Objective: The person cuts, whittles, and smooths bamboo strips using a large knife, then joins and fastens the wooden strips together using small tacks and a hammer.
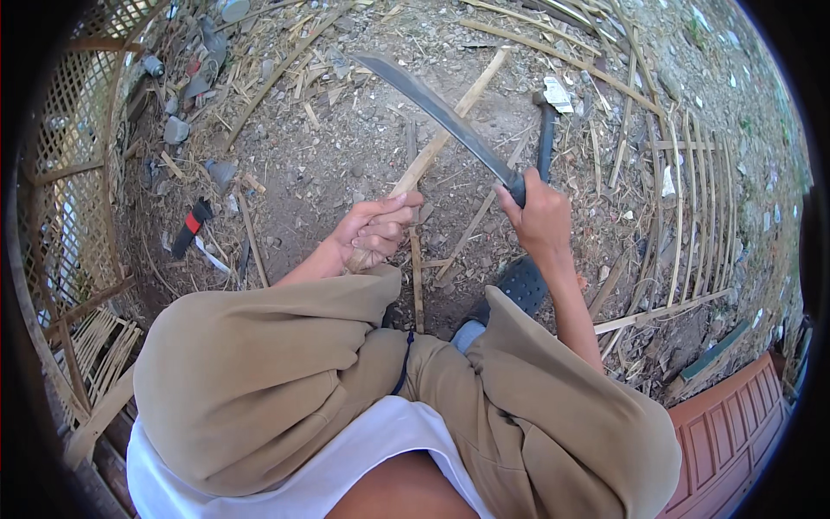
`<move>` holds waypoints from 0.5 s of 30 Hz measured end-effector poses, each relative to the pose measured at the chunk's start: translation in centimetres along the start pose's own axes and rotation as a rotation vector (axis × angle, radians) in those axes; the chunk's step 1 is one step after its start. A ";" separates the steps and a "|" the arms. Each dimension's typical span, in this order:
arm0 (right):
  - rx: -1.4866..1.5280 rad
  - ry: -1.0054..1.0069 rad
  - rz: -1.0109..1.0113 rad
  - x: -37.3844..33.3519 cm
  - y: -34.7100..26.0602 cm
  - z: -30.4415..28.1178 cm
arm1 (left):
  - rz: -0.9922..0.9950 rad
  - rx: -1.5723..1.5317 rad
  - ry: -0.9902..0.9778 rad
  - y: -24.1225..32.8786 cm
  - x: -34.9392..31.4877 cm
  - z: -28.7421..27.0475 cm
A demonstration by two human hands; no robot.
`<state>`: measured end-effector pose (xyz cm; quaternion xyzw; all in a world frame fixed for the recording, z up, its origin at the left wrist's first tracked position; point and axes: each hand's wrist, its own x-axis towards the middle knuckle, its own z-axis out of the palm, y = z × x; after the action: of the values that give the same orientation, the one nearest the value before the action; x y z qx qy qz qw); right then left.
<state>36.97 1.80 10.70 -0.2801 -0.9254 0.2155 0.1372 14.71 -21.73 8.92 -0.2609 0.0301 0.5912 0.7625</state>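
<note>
My left hand (378, 227) is closed around the lower part of a bamboo strip (450, 125), which slants up and away to the right. In my right hand (540, 216) is the dark handle of a machete (432, 105). Its long curved blade points to the far left and crosses over the strip. Whether the blade touches the strip, I cannot tell. Just beyond my right hand a hammer (545, 138) with a dark handle lies on the ground, a torn white piece of packaging (558, 95) beside its head.
A black sheath with a red band (192, 227) lies at the left. Lattice panels (69, 138) stand along the left edge. On the right are a slatted bamboo frame (692, 216) and a reddish-brown panelled board (731, 432). Wood scraps and stones litter the dirt.
</note>
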 end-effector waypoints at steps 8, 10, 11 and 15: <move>-0.034 -0.168 -0.053 -3.3 0.0 4.7 | -0.013 -0.090 0.004 -1.1 1.5 -1.6; -0.011 -0.181 -0.023 -3.6 0.0 4.7 | 0.131 0.267 0.312 -2.0 2.0 0.4; -0.010 -0.181 -0.016 -3.7 0.0 4.7 | 0.120 0.338 0.238 -1.6 1.8 -0.3; -0.020 -0.177 -0.008 -3.0 0.0 4.7 | 0.139 0.839 0.238 -0.6 1.1 -1.0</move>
<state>37.64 -1.49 6.20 -0.2578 -0.9371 0.2294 0.0528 15.88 -21.26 7.88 0.0075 0.3726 0.5435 0.7521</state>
